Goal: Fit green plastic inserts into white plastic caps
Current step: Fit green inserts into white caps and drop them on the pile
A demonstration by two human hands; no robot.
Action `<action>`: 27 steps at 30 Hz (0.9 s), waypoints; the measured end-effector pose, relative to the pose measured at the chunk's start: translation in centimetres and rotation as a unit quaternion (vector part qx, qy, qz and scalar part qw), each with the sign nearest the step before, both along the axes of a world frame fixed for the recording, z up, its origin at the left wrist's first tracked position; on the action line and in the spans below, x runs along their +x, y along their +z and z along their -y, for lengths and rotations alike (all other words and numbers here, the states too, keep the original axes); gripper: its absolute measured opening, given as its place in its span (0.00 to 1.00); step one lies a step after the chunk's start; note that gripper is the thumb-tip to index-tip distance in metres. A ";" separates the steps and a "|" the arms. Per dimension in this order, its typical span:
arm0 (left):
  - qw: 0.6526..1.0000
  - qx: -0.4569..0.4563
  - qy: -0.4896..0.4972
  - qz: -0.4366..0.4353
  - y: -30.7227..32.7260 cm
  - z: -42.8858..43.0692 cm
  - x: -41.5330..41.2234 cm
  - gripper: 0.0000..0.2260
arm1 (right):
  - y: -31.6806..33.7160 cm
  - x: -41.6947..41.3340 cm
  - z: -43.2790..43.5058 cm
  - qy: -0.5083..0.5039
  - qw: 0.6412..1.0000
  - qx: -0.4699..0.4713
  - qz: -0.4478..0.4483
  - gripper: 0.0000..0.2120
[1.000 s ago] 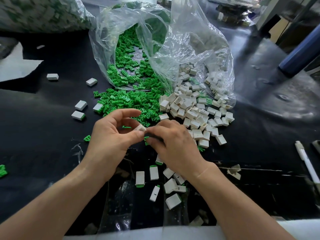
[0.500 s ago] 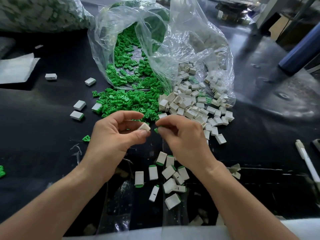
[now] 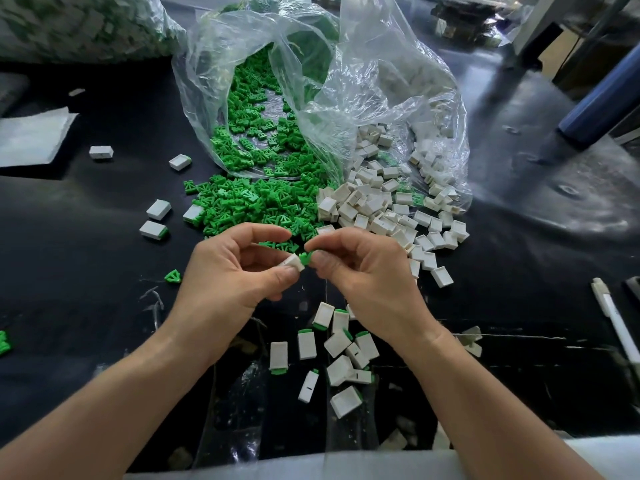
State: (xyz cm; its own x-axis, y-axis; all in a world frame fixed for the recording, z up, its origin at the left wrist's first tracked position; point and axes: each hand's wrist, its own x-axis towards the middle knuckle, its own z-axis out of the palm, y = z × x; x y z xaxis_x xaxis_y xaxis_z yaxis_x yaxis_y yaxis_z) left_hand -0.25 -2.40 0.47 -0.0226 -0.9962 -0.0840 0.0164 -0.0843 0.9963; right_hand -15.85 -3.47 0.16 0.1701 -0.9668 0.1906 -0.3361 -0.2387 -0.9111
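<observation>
My left hand (image 3: 232,271) pinches a white cap (image 3: 293,262) between thumb and fingers. My right hand (image 3: 367,275) pinches a green insert (image 3: 305,258) whose tip meets the cap's open end. Both hands hover above the black table. A heap of loose green inserts (image 3: 252,202) spills from a clear plastic bag (image 3: 311,81). Loose white caps (image 3: 384,209) lie in a pile to its right. Several finished caps with green ends (image 3: 343,351) lie below my hands.
A few finished caps (image 3: 154,221) lie scattered at the left, with a single green insert (image 3: 172,276) near my left hand. A white pen (image 3: 614,320) lies at the right edge. A white sheet (image 3: 31,140) sits far left. A blue tube (image 3: 602,98) stands at the back right.
My right hand lifted from the table with a green insert and brought it up to the cap that my left hand holds. The two parts now touch.
</observation>
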 end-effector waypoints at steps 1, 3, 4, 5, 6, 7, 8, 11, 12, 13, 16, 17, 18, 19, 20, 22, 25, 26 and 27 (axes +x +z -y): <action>1.000 -0.001 -0.001 0.002 0.0 0.0 0.0 0.14 | 0.0 0.0 0.0 0.004 1.000 0.000 -0.003 0.05; 1.000 -0.002 -0.003 0.006 0.0 -0.1 0.1 0.14 | -0.1 0.1 -0.1 0.013 1.000 0.004 -0.012 0.05; 1.000 -0.003 -0.004 0.007 0.0 -0.1 0.1 0.14 | -0.1 0.0 0.0 0.017 1.000 0.007 -0.017 0.05; 1.000 -0.004 -0.006 0.008 0.0 -0.1 0.1 0.14 | -0.1 0.0 0.0 0.021 0.999 0.010 -0.022 0.05; 1.000 -0.005 -0.007 0.009 0.1 -0.1 0.0 0.14 | -0.1 -0.1 0.0 0.024 0.999 0.015 -0.025 0.05; 1.000 -0.006 -0.009 0.010 0.1 -0.1 0.0 0.14 | 0.0 -0.2 0.0 0.027 0.999 0.021 -0.024 0.05; 1.000 -0.006 -0.011 0.011 0.1 -0.1 0.0 0.14 | 0.0 -0.3 0.0 0.028 0.999 0.029 -0.020 0.04; 1.000 -0.004 -0.017 0.005 0.2 -0.2 0.0 0.14 | 0.1 -0.4 0.0 0.032 0.998 0.051 -0.029 0.05; 1.000 -0.003 -0.018 0.004 0.2 -0.2 0.0 0.14 | 0.2 -0.3 -0.1 0.037 0.997 0.055 -0.045 0.05; 1.000 -0.003 -0.019 0.004 0.2 -0.2 0.0 0.14 | 0.2 -0.3 -0.2 0.042 0.995 0.054 -0.070 0.05; 1.000 -0.004 -0.017 0.006 0.4 -0.2 -0.1 0.14 | 0.3 -0.3 -0.3 0.057 0.986 0.038 -0.155 0.08; 1.000 -0.004 -0.017 0.007 0.4 -0.2 -0.1 0.15 | 0.4 -0.3 -0.3 0.065 0.983 0.035 -0.169 0.09; 1.000 -0.003 -0.018 0.006 0.4 -0.2 -0.1 0.15 | 0.5 -0.4 -0.4 0.073 0.981 0.032 -0.176 0.10; 1.000 -0.002 -0.021 0.004 0.5 -0.3 -0.1 0.16 | 0.6 -0.5 -0.4 0.082 0.980 0.028 -0.180 0.09; 1.000 -0.001 -0.025 0.002 0.6 -0.3 -0.1 0.17 | 0.7 -0.6 -0.4 0.091 0.979 0.024 -0.182 0.09; 0.999 0.000 -0.038 0.001 0.6 -0.4 0.0 0.18 | 0.8 -0.8 -0.4 0.109 0.977 0.015 -0.183 0.09; 0.998 -0.002 -0.062 0.019 0.7 -0.5 0.3 0.19 | 1.0 -0.8 -0.6 0.137 0.968 -0.017 -0.211 0.11; 0.997 -0.005 -0.072 0.032 0.7 -0.5 0.3 0.20 | 1.1 -0.8 -0.7 0.147 0.960 -0.033 -0.234 0.11; 0.995 -0.011 -0.082 0.048 0.7 -0.5 0.4 0.21 | 1.1 -0.8 -0.7 0.157 0.952 -0.048 -0.258 0.11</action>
